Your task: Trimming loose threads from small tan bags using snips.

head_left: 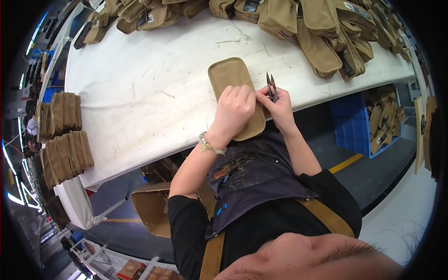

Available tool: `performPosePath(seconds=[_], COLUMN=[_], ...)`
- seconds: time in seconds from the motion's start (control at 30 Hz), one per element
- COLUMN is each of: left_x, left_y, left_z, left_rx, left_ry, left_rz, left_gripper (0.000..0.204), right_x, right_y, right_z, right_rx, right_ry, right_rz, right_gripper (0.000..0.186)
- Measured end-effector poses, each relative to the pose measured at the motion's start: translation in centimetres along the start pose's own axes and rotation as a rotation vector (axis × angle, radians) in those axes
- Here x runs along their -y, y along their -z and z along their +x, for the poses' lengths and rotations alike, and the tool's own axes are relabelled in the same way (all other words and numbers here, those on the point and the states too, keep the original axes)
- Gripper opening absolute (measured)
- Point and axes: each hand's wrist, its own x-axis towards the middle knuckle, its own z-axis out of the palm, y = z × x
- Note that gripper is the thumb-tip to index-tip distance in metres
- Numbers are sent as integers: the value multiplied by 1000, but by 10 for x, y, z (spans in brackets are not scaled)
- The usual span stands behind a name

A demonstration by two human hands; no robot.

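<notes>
Tabletop (126, 102), snips (273, 94) in closed right grip (279, 107)

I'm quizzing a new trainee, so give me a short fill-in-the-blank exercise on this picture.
While the left hand touches a tan pouch, the ____ hand holds dark scissors.
A beaded bracelet circles the ____ wrist.
The plastic crate at right is coloured ____.

Missing words: right; left; blue.

blue marks (221, 208) showing on the dark apron (261, 193), small labels (150, 18) sitting on some tan pouches (164, 18), no lettering being readable
</notes>
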Motion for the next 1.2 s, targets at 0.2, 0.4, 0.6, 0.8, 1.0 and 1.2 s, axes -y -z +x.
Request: performPosePath(seconds=[0.2,0.4,0.6,0.8,1.0,1.2], left_x=[4,4,7,16,59,52], left_y=[-5,-1,3,23,39,55], left_z=[-1,-1,-6,7,28,22], left_rx=[-94,-129,-35,72,208,290], left_ry=[80,185,369,421,-124,-183], left_rz=[-190,-317,-546,-539,-477,-529], left_gripper=[12,12,14,29,36,24], right_x=[5,4,7,8,32,71], right_y=[1,4,2,5,1,8], right_z=[-1,-1,0,-1,0,1], right_rx=[2,9,30,78,190,457], right_ry=[-41,-78,-76,-64,64,127], right_rz=[13,48,60,48,-124,-357], right_gripper=[8,8,9,9,12,13])
